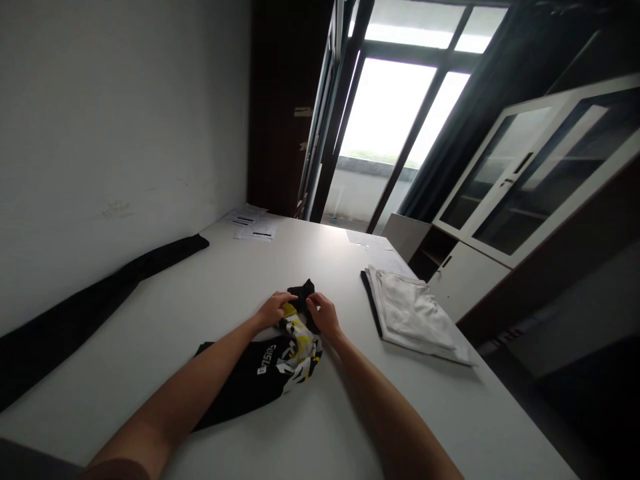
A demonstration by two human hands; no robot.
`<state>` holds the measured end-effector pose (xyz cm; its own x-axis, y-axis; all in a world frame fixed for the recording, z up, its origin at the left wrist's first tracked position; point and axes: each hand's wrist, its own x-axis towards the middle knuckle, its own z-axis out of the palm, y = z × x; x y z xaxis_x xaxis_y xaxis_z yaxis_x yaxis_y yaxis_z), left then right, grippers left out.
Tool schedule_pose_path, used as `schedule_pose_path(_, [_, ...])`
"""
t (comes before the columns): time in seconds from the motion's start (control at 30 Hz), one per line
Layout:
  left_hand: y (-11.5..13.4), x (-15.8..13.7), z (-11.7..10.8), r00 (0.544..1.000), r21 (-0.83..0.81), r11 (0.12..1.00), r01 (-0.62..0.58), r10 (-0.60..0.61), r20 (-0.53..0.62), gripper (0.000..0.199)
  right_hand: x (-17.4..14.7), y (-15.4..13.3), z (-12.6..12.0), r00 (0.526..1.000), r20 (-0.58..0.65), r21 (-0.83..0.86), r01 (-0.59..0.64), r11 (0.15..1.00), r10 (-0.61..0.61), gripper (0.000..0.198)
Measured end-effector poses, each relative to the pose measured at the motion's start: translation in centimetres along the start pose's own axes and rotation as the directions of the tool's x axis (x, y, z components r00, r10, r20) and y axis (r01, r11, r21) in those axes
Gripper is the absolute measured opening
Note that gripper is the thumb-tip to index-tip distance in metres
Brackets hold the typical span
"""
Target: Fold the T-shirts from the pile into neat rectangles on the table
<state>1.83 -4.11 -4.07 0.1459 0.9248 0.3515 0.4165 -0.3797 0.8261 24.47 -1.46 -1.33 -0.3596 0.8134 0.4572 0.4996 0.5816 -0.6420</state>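
Observation:
A black garment (245, 380) with a yellow, white and grey pattern and pale lettering lies on the white table in front of me. Its patterned part curves up towards my hands, where the black end is bunched. My left hand (273, 309) is closed on the yellow and black cloth from the left. On the right side of the same bunched end, my right hand (324, 315) pinches the black fabric between thumb and fingers. My left forearm covers part of the garment. Whether it is a shirt or another piece of clothing I cannot tell for sure.
A stack of folded white and grey clothes (417, 310) lies on the right of the table (320, 253). Along the wall at left stretches a long black cloth (115, 287). Papers (253, 223) lie at the far end. A glass-door cabinet (505, 180) stands to the right.

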Motion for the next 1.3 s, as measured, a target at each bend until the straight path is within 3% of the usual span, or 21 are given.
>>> schedule_pose_path(0.07, [0.4,-0.3,-0.4,1.000,-0.058,0.998,-0.016,0.017,0.006,0.070,0.0,-0.2,-0.5,0.998,0.019,0.097,-0.056,0.994,0.054,0.021])
schedule_pose_path(0.13, [0.8,-0.6,-0.7,0.999,-0.196,0.981,0.005,0.003,0.040,0.081,-0.1,0.0,-0.9,0.991,0.062,0.140,-0.126,0.982,0.118,0.034])
schedule_pose_path(0.23, [1.3,-0.9,-0.8,0.989,-0.407,0.911,0.068,-0.008,0.149,0.093,-0.2,0.5,-1.0,0.981,0.154,0.164,-0.147,0.975,0.122,0.048])
schedule_pose_path(0.33, [1.6,-1.0,-0.5,0.963,-0.541,0.830,0.135,0.018,0.268,0.095,-0.2,0.6,-0.9,0.979,0.177,0.158,-0.131,0.979,0.102,0.030])
schedule_pose_path(0.43, [1.5,-1.0,-0.3,0.963,-0.587,0.797,0.139,0.029,0.268,0.089,-0.3,-0.2,-1.1,0.983,0.140,0.168,-0.141,0.976,0.118,0.017])
schedule_pose_path(0.53, [1.4,-0.8,-0.3,0.995,-0.443,0.894,0.071,-0.031,0.097,0.067,-0.5,-1.1,-1.8,0.989,0.106,0.252,-0.131,0.959,0.108,0.017])
schedule_pose_path(0.63, [1.3,-0.8,-0.5,0.997,-0.125,0.992,-0.010,0.001,-0.075,0.044,-0.6,-1.8,-2.3,0.994,0.013,0.335,-0.104,0.937,0.106,0.018])
schedule_pose_path(0.73, [1.3,-1.0,-0.5,0.997,0.039,0.996,-0.082,0.081,0.012,0.047,-0.4,-2.2,-2.2,0.990,-0.087,0.413,-0.064,0.908,0.109,0.019])
schedule_pose_path(0.8, [1.4,-1.3,-0.3,0.991,0.026,0.997,-0.074,0.070,0.114,0.063,-0.2,-2.3,-1.9,0.983,-0.097,0.557,-0.075,0.827,0.154,0.022])
schedule_pose_path(0.9, [1.6,-1.6,0.2,0.976,-0.065,0.998,-0.014,0.027,0.215,0.078,-0.2,-2.8,-1.4,0.960,-0.041,0.790,-0.139,0.597,0.278,0.028])
schedule_pose_path(1.03, [1.9,-1.3,0.8,0.974,-0.290,0.954,0.073,-0.006,0.225,0.058,-0.4,-3.9,-1.2,0.929,0.052,0.902,-0.200,0.381,0.366,0.030])
schedule_pose_path(1.17, [2.6,-1.2,0.5,0.987,-0.422,0.900,0.104,-0.042,0.154,0.034,-0.5,-4.6,-1.3,0.911,0.106,0.931,-0.232,0.283,0.398,0.033])
schedule_pose_path(1.3, [3.5,-1.6,0.2,0.972,-0.527,0.835,0.157,-0.035,0.234,0.026,-0.4,-5.1,-1.7,0.905,0.111,0.941,-0.228,0.249,0.412,0.034])
